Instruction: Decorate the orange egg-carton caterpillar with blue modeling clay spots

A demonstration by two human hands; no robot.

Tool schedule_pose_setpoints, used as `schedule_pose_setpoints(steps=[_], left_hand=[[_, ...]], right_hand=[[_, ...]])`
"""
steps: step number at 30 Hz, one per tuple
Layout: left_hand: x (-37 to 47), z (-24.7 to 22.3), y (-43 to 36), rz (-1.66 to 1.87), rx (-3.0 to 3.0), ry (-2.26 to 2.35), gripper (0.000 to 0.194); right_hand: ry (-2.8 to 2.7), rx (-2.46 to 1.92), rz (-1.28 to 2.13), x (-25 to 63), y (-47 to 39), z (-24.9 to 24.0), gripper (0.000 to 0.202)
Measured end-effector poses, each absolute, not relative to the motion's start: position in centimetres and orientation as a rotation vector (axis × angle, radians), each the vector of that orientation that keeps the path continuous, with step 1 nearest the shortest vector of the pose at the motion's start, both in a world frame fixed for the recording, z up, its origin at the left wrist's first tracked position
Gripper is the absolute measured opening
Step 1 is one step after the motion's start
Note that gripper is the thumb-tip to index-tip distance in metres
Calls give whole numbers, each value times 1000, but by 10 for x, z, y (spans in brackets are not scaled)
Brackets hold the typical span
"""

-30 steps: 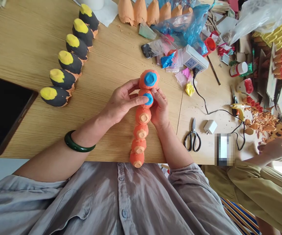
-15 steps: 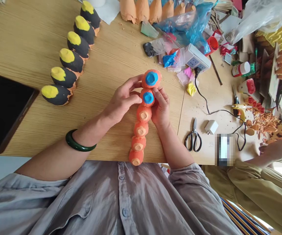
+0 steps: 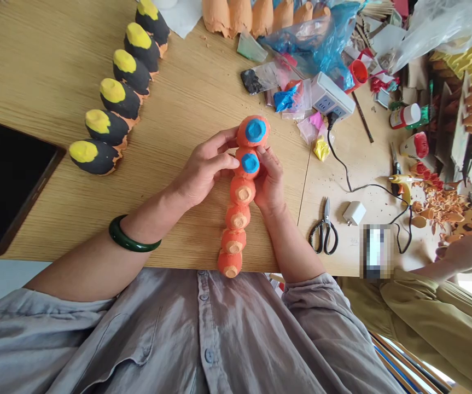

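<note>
A row of orange-painted egg-carton cups [image 3: 240, 219] stretches from the table's front edge up between my hands. Blue clay covers the tips of the two farthest cups; the nearer tips are pale and bare. My left hand [image 3: 209, 167] grips the far part of the row from the left, its thumb at the second blue-tipped cup. From the right, my right hand [image 3: 271, 178] holds the same part, thumb against the join between the two blue-tipped cups. Its other fingers are partly hidden behind the row.
Black cups with yellow tips [image 3: 115, 104] stand in a row at left, beyond a dark tablet [image 3: 12, 189]. At right are scissors [image 3: 324, 230], a power strip [image 3: 332, 98], a yellow clay packet [image 3: 321, 148] and a glue gun [image 3: 402, 183]. Another person's hand [image 3: 467, 253] rests far right.
My left thumb has shifted slightly upward along the second blue-tipped cup. Both hands still hold the row, which has barely moved.
</note>
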State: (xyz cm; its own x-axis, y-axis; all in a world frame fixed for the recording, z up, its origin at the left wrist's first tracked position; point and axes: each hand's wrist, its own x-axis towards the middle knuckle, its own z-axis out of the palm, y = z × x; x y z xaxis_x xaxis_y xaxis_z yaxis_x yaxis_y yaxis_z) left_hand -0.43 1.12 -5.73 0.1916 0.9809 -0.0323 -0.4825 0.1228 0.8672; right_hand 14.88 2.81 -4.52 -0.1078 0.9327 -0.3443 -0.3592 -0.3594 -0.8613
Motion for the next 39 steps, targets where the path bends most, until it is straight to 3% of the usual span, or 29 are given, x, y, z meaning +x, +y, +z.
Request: schedule_pose_setpoints(steps=[6, 13, 19, 25, 31, 35, 39], left_hand=[[0, -48, 11, 1307, 941, 748, 66], [-3, -50, 11, 1260, 934, 782, 70], [-7, -45, 8, 1152, 858, 788, 72], [-3, -51, 9, 1190, 941, 809, 62], [1, -52, 8, 1247, 935, 837, 55], [0, -51, 8, 1245, 959, 781, 52], [-1, -50, 10, 1247, 947, 847, 62]], right_hand=[[-653, -1031, 1790, 153, 28, -36, 23], [-563, -851, 1872, 152, 28, -35, 34], [-605, -1023, 1821, 152, 28, -36, 35], [-638, -996, 1854, 150, 28, -40, 35], [-672, -1102, 1779, 150, 25, -42, 47], [-636, -1052, 1781, 151, 25, -44, 34], [-634, -992, 1742, 151, 26, -45, 24]])
